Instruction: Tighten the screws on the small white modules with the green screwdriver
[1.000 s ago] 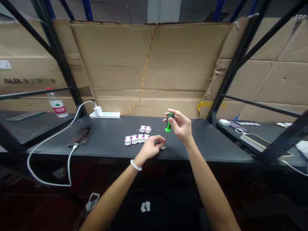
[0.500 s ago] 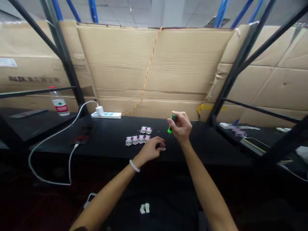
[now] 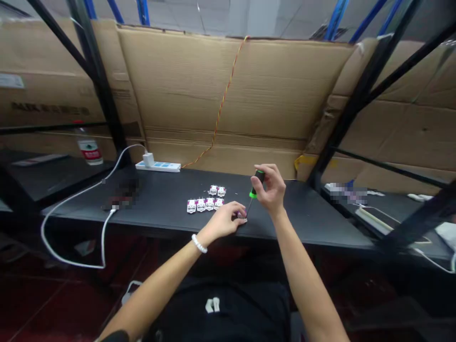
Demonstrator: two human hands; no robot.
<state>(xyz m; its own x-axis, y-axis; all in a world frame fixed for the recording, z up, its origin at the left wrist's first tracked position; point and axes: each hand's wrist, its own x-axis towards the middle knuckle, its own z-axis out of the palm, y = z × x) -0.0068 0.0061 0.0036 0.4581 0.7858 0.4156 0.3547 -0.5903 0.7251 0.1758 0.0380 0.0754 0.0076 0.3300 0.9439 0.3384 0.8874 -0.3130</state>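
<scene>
My right hand (image 3: 272, 189) is closed round the black and green handle of a screwdriver (image 3: 253, 194). Its thin shaft slants down and left, and the tip is at a small white and purple part (image 3: 242, 216) on the table. My left hand (image 3: 228, 217), with a white bead bracelet at its wrist, pinches that part against the tabletop; the fingers hide most of it. Just left of and beyond my left hand stand several similar white and purple parts (image 3: 201, 204) in a row, with two more (image 3: 217, 191) behind them.
A white power strip (image 3: 162, 166) with a plugged-in charger lies at the back left of the black table (image 3: 302, 223). Its white cable (image 3: 71, 199) loops over the front edge. Cardboard (image 3: 213, 85) walls the back; a bottle (image 3: 90, 148) stands left, beyond a metal post (image 3: 107, 95).
The screwdriver has come down so its tip meets the part at my left fingers. My left hand stays nearly in place. The camera view has shifted slightly.
</scene>
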